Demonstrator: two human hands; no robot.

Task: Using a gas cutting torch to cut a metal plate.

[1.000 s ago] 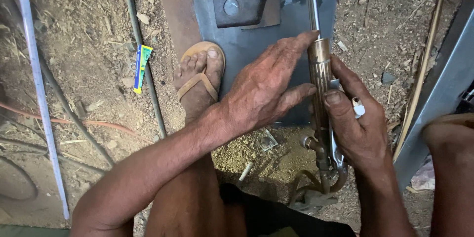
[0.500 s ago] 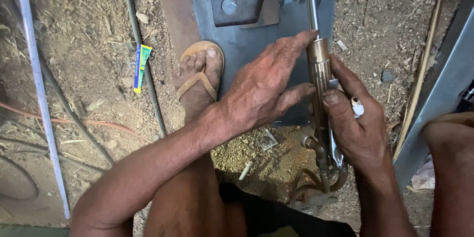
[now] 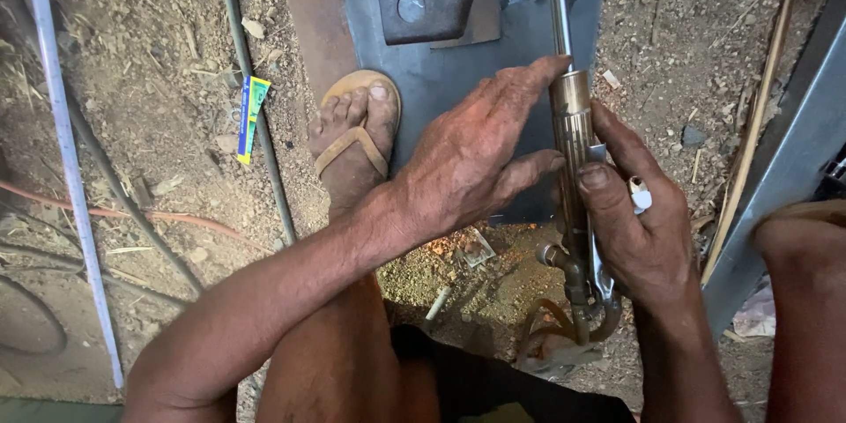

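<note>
Right hand [image 3: 639, 229] wraps cutting torch [image 3: 573, 150] handle; left hand [image 3: 480, 159] open, fingers resting against it at 9 o'clock, steel plate [image 3: 458, 79] beneath.

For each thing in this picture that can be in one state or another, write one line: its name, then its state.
Cutting torch: held upright over the plate, no flame visible.
Right hand: closed around the torch handle.
Left hand: fingers extended, resting against the torch body.
Steel plate: lying flat on the ground, marked with chalk lines.
Metal block: resting on the plate.
Sandal: worn on a foot, at the plate's edge.
</note>
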